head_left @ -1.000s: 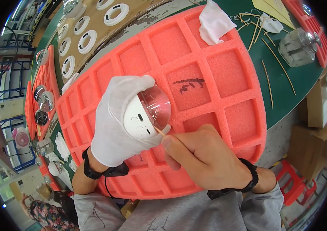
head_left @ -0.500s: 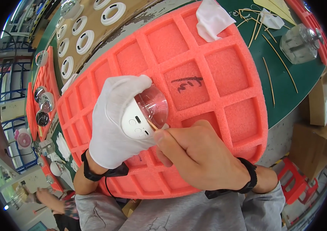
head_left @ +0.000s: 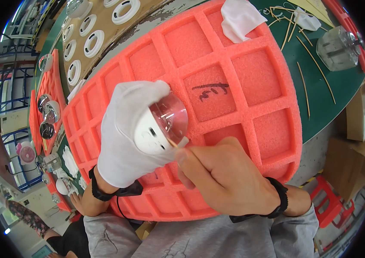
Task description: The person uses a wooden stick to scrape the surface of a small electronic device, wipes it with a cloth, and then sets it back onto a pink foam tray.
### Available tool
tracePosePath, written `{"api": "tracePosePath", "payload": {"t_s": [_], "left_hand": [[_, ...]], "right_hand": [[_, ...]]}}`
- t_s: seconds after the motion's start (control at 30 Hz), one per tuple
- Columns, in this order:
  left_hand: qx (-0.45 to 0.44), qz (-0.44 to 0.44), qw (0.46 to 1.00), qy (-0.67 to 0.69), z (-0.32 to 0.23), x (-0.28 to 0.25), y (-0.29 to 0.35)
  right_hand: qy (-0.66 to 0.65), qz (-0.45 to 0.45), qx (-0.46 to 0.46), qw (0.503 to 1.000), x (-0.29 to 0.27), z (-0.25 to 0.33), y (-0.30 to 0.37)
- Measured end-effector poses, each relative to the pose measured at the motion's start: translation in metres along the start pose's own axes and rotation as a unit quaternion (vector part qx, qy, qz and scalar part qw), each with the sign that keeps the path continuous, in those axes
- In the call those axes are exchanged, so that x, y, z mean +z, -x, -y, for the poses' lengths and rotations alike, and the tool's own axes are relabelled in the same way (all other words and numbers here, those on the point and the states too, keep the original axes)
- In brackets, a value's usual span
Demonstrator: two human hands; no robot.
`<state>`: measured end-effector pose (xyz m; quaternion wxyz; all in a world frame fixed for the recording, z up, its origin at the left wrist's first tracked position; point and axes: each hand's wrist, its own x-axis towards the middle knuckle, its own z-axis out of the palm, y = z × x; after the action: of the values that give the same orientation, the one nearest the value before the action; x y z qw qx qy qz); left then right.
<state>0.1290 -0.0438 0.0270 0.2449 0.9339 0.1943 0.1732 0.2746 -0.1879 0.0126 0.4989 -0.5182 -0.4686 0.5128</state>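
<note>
My left hand [head_left: 120, 129], in a white glove, is closed round a white device with a clear dome [head_left: 151, 136]. The dome points right and up; slots show in the white body. Bare and pinched closed, my right hand [head_left: 223, 174] holds a thin wooden stick [head_left: 174, 144]. Its tip lies at the seam between the white body and the dome; most of the stick is hidden by my fingers. Both hands are above a pink foam tray [head_left: 242, 114] with square compartments, one bearing a dark handwritten mark.
A white cloth [head_left: 241, 21] covers a far compartment. Several loose sticks [head_left: 306, 90] and a glass jar [head_left: 338, 48] lie on the green table to the right. White rings [head_left: 93, 44] stand at far left, near domes [head_left: 51, 112]. Another person's arm [head_left: 29, 217] shows lower left.
The device has tilted slightly in my left hand, and the stick tip has shifted a little right along the seam. At lower left, the other person's arm has moved.
</note>
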Motion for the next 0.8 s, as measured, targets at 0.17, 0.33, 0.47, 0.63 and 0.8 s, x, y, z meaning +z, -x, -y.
{"api": "tracePosePath", "payload": {"t_s": [0.17, 0.33, 0.47, 0.63, 0.8], "left_hand": [[0.005, -0.012, 1.000, 0.012, 0.000, -0.002, 0.003], [-0.011, -0.010, 1.000, 0.012, 0.000, -0.003, 0.007], [-0.009, -0.004, 1.000, 0.013, -0.004, -0.003, 0.007], [0.019, -0.011, 1.000, -0.004, -0.003, 0.000, 0.006], [-0.002, 0.001, 1.000, -0.004, -0.011, 0.000, 0.003]], "right_hand": [[0.009, -0.001, -0.011, 1.000, 0.001, 0.000, 0.003], [-0.001, -0.024, -0.008, 1.000, 0.008, 0.003, -0.005], [0.005, 0.015, -0.004, 1.000, 0.002, 0.001, 0.004], [-0.016, -0.016, 0.011, 1.000, 0.003, 0.002, -0.001], [-0.023, -0.007, 0.002, 1.000, 0.000, 0.003, 0.004]]}}
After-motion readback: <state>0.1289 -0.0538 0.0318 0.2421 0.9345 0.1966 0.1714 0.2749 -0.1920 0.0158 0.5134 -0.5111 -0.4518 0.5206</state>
